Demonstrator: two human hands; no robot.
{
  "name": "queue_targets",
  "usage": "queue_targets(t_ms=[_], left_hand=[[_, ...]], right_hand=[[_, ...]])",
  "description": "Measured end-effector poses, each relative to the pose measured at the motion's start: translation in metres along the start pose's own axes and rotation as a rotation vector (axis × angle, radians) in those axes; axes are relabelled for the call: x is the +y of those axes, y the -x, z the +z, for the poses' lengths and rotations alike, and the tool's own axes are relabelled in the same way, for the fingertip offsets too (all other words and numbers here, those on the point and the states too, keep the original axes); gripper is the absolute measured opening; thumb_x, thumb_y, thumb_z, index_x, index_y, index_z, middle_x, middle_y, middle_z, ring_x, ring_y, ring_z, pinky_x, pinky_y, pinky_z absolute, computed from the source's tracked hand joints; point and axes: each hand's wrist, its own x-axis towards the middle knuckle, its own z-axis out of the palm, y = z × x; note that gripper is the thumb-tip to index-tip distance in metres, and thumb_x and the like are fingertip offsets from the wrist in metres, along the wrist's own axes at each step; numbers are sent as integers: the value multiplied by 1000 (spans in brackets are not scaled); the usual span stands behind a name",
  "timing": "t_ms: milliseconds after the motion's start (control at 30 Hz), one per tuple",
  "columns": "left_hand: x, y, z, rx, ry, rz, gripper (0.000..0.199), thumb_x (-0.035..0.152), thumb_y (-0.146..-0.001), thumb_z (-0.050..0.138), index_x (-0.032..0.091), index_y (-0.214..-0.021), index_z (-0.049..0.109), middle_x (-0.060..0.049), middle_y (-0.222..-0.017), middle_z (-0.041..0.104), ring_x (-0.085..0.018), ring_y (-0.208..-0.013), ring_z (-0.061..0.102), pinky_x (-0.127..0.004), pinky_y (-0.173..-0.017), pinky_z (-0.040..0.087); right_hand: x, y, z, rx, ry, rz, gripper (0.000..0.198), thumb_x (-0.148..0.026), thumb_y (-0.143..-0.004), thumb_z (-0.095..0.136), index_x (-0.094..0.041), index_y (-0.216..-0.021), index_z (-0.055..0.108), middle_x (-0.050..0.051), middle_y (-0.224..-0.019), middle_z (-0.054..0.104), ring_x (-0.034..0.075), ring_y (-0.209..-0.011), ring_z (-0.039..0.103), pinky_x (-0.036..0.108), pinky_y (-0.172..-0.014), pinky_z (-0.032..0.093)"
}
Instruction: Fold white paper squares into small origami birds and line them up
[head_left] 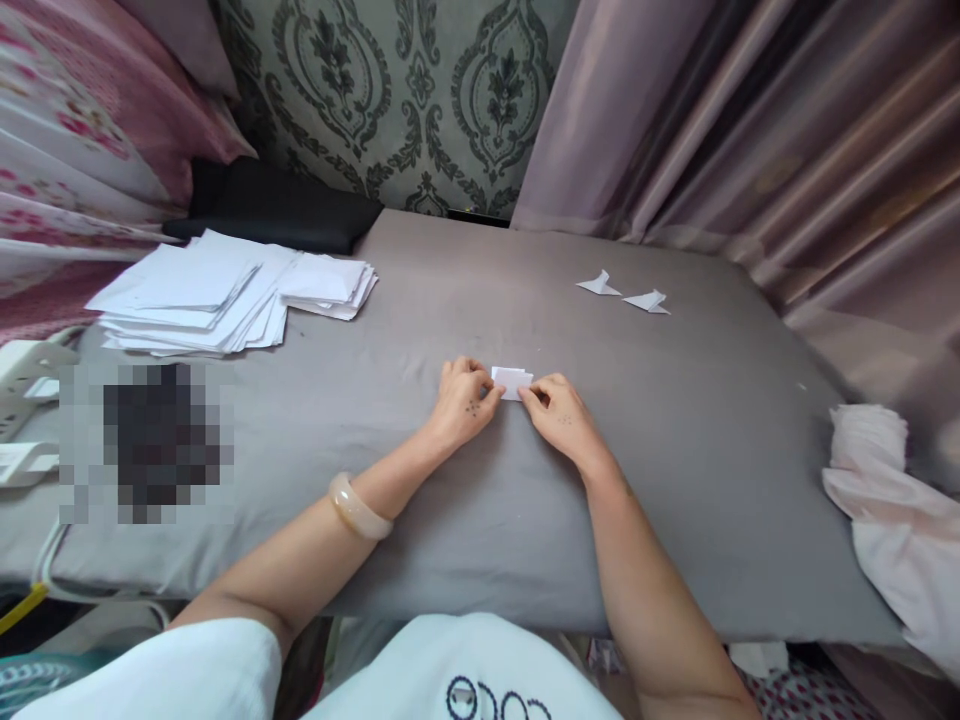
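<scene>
A small folded piece of white paper (511, 382) is held between my two hands, a little above or on the grey cloth; I cannot tell whether it rests there. My left hand (469, 395) pinches its left edge between thumb and fingers. At the right edge, my right hand (561, 412) has thumb and forefinger closed on the same paper. The fingertips cover its lower corners. Farther back to the right lie two small folded paper figures, one figure (599, 284) just left of the other figure (648, 301).
A stack of white paper sheets (187, 300) lies at the back left, with a pile of smaller sheets (330, 285) beside it. Power strips (30, 400) sit at the left edge, near a blurred-out patch. White cloth (892, 510) hangs at the right. Curtains (720, 120) border the grey-covered table (720, 450).
</scene>
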Motion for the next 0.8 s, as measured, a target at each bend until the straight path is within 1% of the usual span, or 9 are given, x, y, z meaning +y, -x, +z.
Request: queue_targets(t_ms=[100,267,433,667,800], left_hand=[[-2,1,4,49,-15,-15,19,29,-83,62,15,-72,69,-10,-98,58,-25,-98,48,-42,-93,38],[-2,-1,6,69,-9,-3,27,28,-87,56,14,-67,66,-11,-94,57,-24,-97,48,-42,-93,38],[-4,-3,6,65,-8,-18,23,27,-85,60,14,-66,65,-11,-96,56,-24,-96,47,-41,-92,39],[-5,-5,6,49,4,-33,20,27,-82,63,14,-66,65,-10,-95,55,-24,-95,47,-40,-90,40],[-6,-5,6,46,-15,-35,20,28,-81,64,14,-66,63,-10,-95,55,-25,-95,47,-39,-87,42]], right_hand=[[1,-1,5,53,57,12,26,-39,-86,51,-20,-73,62,5,-86,57,17,-76,57,32,-76,44],[-2,0,11,117,147,27,26,-41,-85,52,-21,-70,59,6,-87,56,18,-72,55,33,-74,44],[-9,1,12,127,187,90,26,-42,-85,51,-21,-71,59,5,-89,56,17,-67,55,35,-71,43],[-12,0,12,133,210,103,25,-42,-83,53,-21,-71,58,6,-90,56,19,-74,57,34,-71,43],[-11,0,11,121,210,116,26,-43,-83,53,-22,-70,58,6,-90,56,19,-74,57,34,-71,42]])
